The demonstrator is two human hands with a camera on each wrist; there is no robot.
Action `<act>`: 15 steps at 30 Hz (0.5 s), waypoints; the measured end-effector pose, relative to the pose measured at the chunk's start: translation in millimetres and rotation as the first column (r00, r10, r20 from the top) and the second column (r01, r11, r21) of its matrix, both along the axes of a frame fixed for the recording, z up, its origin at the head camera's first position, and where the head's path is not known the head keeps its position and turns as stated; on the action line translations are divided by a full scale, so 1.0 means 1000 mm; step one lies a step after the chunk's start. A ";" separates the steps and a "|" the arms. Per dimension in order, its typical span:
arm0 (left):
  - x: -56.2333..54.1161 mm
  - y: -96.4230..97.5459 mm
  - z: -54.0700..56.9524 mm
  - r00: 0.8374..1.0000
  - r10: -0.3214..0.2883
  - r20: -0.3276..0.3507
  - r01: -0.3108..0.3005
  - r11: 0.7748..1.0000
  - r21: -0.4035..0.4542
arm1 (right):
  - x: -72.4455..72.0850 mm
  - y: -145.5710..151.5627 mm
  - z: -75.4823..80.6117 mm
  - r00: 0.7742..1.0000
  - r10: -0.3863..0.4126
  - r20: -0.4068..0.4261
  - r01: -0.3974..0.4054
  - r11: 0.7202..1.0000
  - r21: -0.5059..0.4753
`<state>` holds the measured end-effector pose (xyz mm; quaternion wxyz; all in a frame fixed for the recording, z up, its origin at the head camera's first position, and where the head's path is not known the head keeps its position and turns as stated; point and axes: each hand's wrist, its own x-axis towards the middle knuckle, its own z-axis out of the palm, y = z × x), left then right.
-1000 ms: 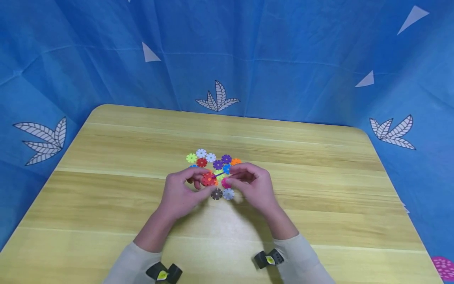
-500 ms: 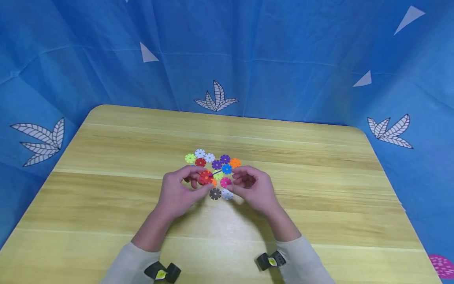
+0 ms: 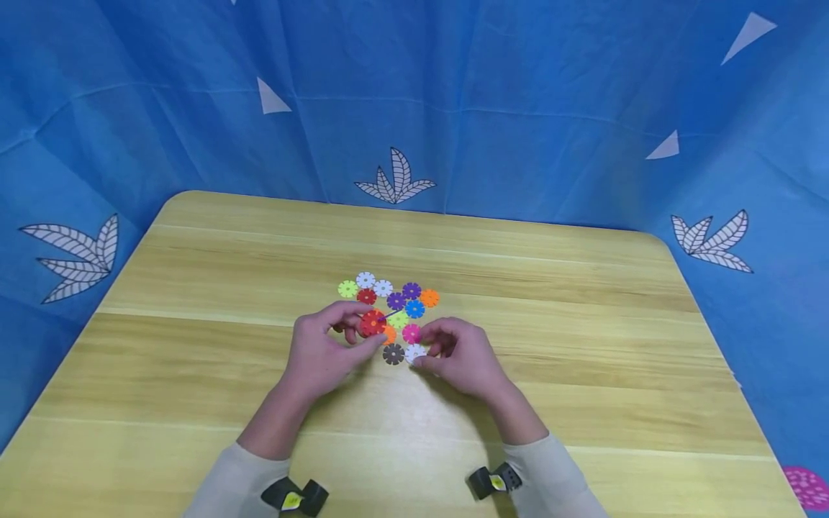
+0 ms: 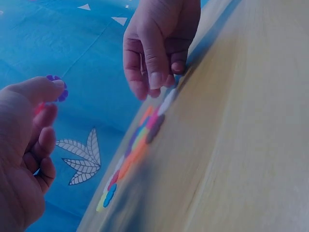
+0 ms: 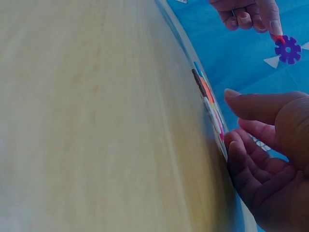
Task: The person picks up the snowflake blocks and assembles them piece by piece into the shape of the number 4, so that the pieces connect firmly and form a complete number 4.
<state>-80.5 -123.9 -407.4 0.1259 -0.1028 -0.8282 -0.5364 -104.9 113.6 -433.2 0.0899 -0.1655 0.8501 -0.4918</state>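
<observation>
My left hand [image 3: 327, 350] pinches a red notched plastic disc [image 3: 371, 324] between thumb and fingers, above the table. A purple notched disc [image 5: 288, 49] is slotted into the red one and stands crosswise to it. My right hand [image 3: 466, 357] holds nothing; in the right wrist view a gap lies between its thumb and fingers. It hovers beside a white disc [image 3: 414, 352] and a pink disc [image 3: 411, 333] at the near right of a cluster of flat discs. Whether a fingertip touches the white disc I cannot tell.
Several more notched discs lie flat on the wooden table [image 3: 570, 324], among them a dark grey disc [image 3: 393, 354], a blue disc [image 3: 415, 309] and an orange disc [image 3: 430, 297]. A blue patterned cloth [image 3: 518, 108] hangs behind the table.
My right hand has come away from the purple disc and moved down toward the near discs. The left hand, still holding the joined red and purple discs, has shifted slightly left.
</observation>
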 end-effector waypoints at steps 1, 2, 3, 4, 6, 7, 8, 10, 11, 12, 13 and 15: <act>0.000 -0.001 0.000 1.000 0.000 -0.004 0.000 1.000 0.003 | 0.000 0.000 0.000 1.000 -0.003 -0.002 0.003 1.000 0.014; 0.000 -0.001 -0.001 1.000 -0.001 -0.008 0.001 1.000 0.008 | 0.000 0.000 -0.001 1.000 -0.006 -0.005 0.006 1.000 0.027; 0.000 -0.002 -0.001 1.000 -0.002 -0.013 0.002 1.000 0.011 | 0.000 0.000 -0.001 1.000 -0.011 -0.009 0.011 0.999 0.042; 0.000 -0.002 -0.002 1.000 -0.002 -0.015 0.002 1.000 0.015 | 0.000 -0.001 -0.001 1.000 -0.014 -0.012 0.014 0.998 0.054; 0.000 -0.003 -0.002 1.000 -0.002 -0.019 0.003 1.000 0.022 | 0.000 -0.001 -0.001 1.000 -0.015 -0.022 0.017 0.997 0.082; 0.000 -0.004 -0.002 1.000 -0.003 -0.022 0.003 1.000 0.022 | 0.000 -0.002 -0.001 0.999 -0.014 -0.030 0.017 0.995 0.096; 0.001 -0.004 -0.002 1.000 -0.003 -0.025 0.004 1.000 0.022 | -0.001 -0.002 -0.001 0.999 -0.012 -0.036 0.016 0.994 0.108; 0.001 -0.005 -0.002 0.999 -0.005 -0.031 0.006 1.000 0.021 | -0.001 -0.003 -0.002 0.999 -0.009 -0.045 0.015 0.992 0.129; 0.001 -0.005 -0.003 0.999 -0.007 -0.035 0.007 1.000 0.020 | -0.001 -0.004 -0.002 0.999 -0.008 -0.049 0.014 0.990 0.137; 0.001 -0.006 -0.003 0.999 -0.007 -0.038 0.008 1.000 0.020 | -0.001 -0.004 -0.002 0.999 -0.006 -0.050 0.013 0.990 0.143; 0.002 -0.006 -0.003 0.999 -0.007 -0.042 0.008 1.000 0.018 | -0.001 -0.005 -0.001 0.999 -0.005 -0.051 0.013 0.989 0.151; 0.002 -0.007 -0.003 0.999 -0.007 -0.041 0.008 1.000 0.019 | 0.000 -0.006 -0.001 0.999 -0.008 -0.047 0.015 0.986 0.165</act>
